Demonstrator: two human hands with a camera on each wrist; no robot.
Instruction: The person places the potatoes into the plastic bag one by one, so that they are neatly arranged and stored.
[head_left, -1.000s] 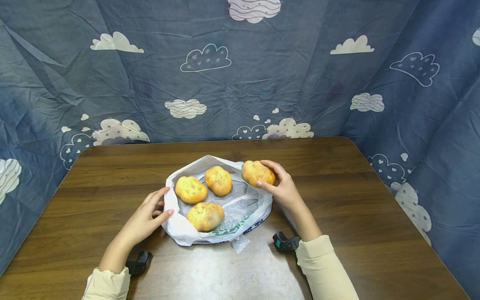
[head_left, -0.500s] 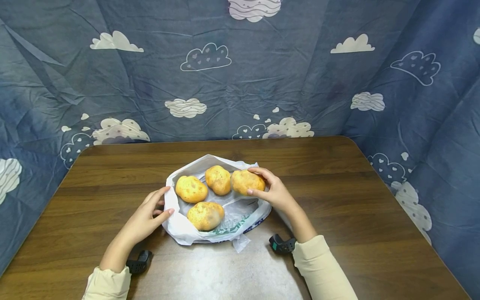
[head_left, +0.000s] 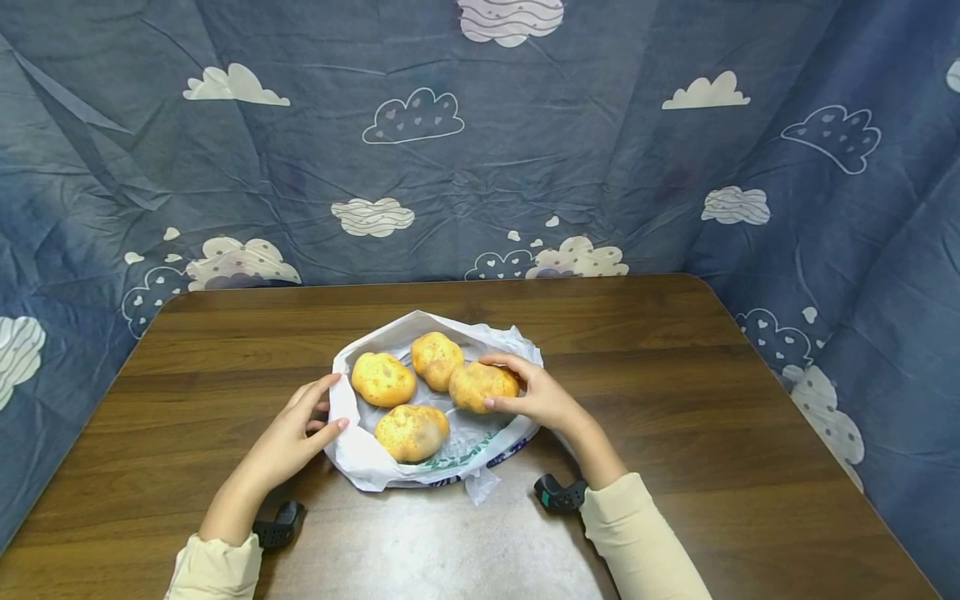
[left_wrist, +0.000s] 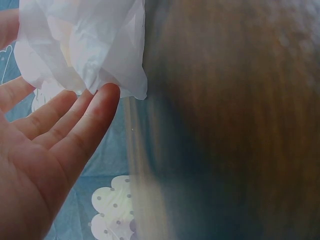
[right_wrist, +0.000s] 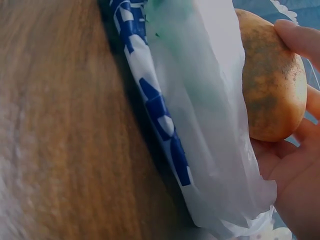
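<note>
In the head view a white plastic bag lies with its mouth wide, and several yellow potatoes show inside. One potato is at the left, another potato at the back, and a third potato at the front. My right hand reaches over the bag's right rim and grips a potato between thumb and fingers. That potato appears behind the bag's side in the right wrist view. My left hand rests its extended fingertips against the bag's left side; its fingers touch the white plastic.
Below the bag is a brown wooden table. A blue curtain with white clouds hangs behind the table's far edge. Black wrist straps sit on both forearms, beside cream sleeves.
My right hand has carried its potato left and toward me, from the bag's right rim down beside the back potato. The left hand has stayed at the bag's left side.
</note>
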